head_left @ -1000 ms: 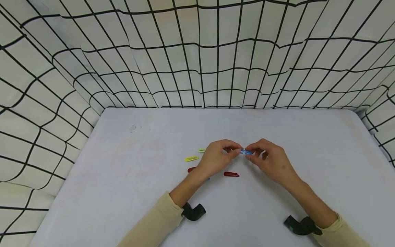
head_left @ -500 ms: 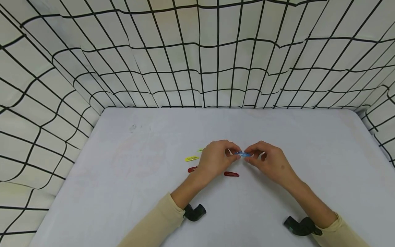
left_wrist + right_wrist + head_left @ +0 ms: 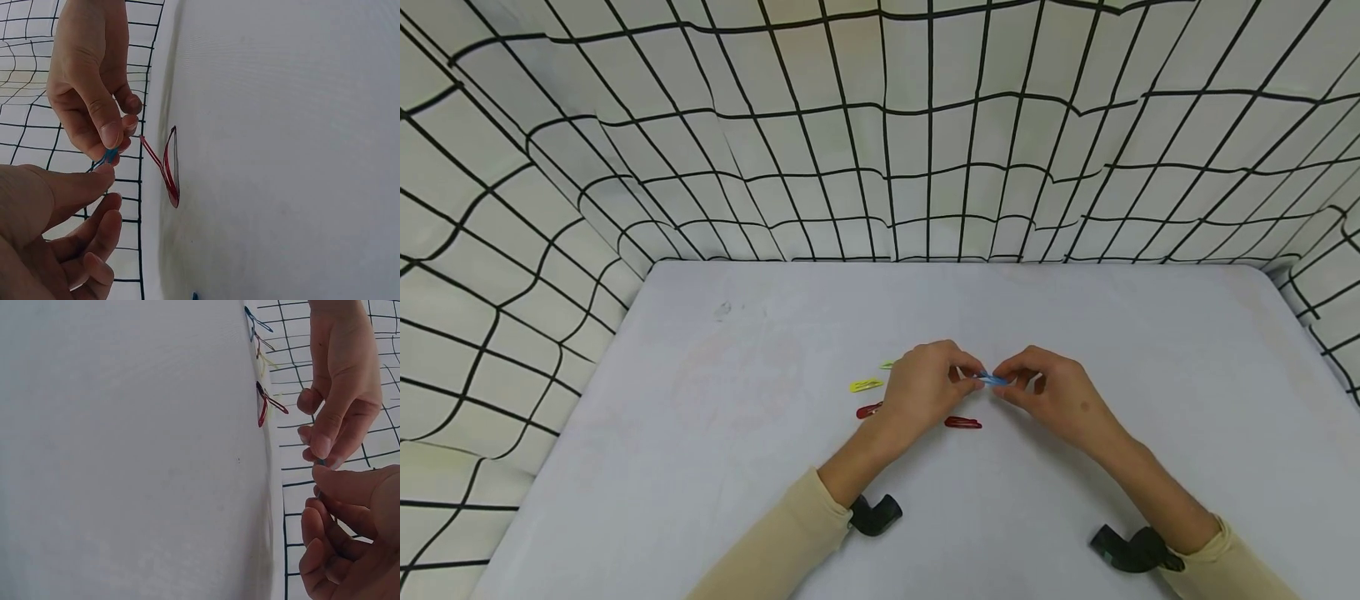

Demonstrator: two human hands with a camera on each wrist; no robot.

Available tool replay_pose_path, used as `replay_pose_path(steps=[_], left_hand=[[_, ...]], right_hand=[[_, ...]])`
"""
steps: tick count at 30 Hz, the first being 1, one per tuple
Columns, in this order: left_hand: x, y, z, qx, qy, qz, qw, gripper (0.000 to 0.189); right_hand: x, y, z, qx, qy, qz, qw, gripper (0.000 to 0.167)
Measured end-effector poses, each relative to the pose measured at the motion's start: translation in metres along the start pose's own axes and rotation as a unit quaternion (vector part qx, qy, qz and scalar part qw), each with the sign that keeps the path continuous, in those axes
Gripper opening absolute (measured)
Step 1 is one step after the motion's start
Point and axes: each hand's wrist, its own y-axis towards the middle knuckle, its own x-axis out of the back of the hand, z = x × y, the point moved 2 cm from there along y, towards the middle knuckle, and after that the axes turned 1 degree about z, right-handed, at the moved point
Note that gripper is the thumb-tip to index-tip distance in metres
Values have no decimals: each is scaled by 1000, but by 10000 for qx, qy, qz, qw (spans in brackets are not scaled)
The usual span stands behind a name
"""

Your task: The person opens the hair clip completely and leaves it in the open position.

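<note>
Above the table, both hands pinch a small blue snap hair clip (image 3: 996,380). My left hand (image 3: 922,385) holds its left end between thumb and fingertips; my right hand (image 3: 1054,387) grips the right end the same way. Fingertips cover much of the clip, which shows as a blue sliver (image 3: 110,154) in the left wrist view. Below the hands lies a dark red hair clip (image 3: 962,423), its two arms spread apart in the left wrist view. Another red hair clip (image 3: 868,410) is partly covered by the left wrist.
Left of the left hand lie a yellow hair clip (image 3: 867,385) and a partly hidden light green hair clip (image 3: 887,365). The right wrist view shows another blue hair clip (image 3: 257,320) on the white table (image 3: 737,467). Black netting (image 3: 928,167) over white walls surrounds the table.
The held blue clip has come slightly down and tilted, while the right hand has shifted a little left. The left forearm has moved slightly right, covering the blue clip on the table in the head view.
</note>
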Motion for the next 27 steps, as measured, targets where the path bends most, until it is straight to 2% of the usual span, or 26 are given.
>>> replay_pose_path(steps=[10, 19, 27], left_hand=[[-4, 1, -3, 84, 409, 256, 9988, 12], [-9, 3, -2, 136, 422, 366, 9983, 9], [-11, 3, -1, 101, 453, 418, 9981, 7]], right_hand=[[-2, 0, -3, -11, -138, 193, 9997, 18], [-3, 1, -6, -132, -151, 435, 9989, 16], [-4, 3, -6, -528, -71, 737, 9959, 13]])
